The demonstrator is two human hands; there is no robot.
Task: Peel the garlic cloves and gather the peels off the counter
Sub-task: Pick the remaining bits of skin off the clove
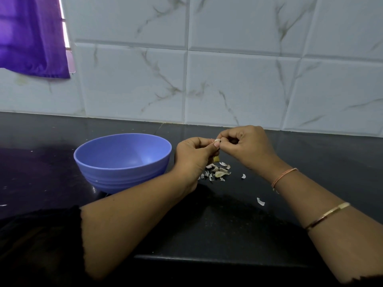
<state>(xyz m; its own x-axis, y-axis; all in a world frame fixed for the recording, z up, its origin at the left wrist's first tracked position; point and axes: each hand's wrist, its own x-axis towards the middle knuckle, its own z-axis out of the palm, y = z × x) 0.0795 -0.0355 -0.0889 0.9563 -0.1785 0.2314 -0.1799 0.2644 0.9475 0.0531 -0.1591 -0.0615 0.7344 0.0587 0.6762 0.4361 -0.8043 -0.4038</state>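
My left hand [192,156] and my right hand [246,146] meet above the black counter [228,224], and both pinch one small pale garlic clove [217,140] between their fingertips. Most of the clove is hidden by the fingers. Below the hands lies a small heap of garlic peels [217,171], several pale flakes spread on the counter. A yellowish bit [216,158] shows just under my left hand. Two stray peels lie apart: one [243,176] to the right of the heap, another [260,201] nearer to me.
A blue plastic bowl [107,162] stands on the counter just left of my left hand; its visible inside looks empty. A tiled wall [228,79] rises behind. A purple cloth [31,36] hangs at the top left. The counter's front edge [207,258] runs under my forearms.
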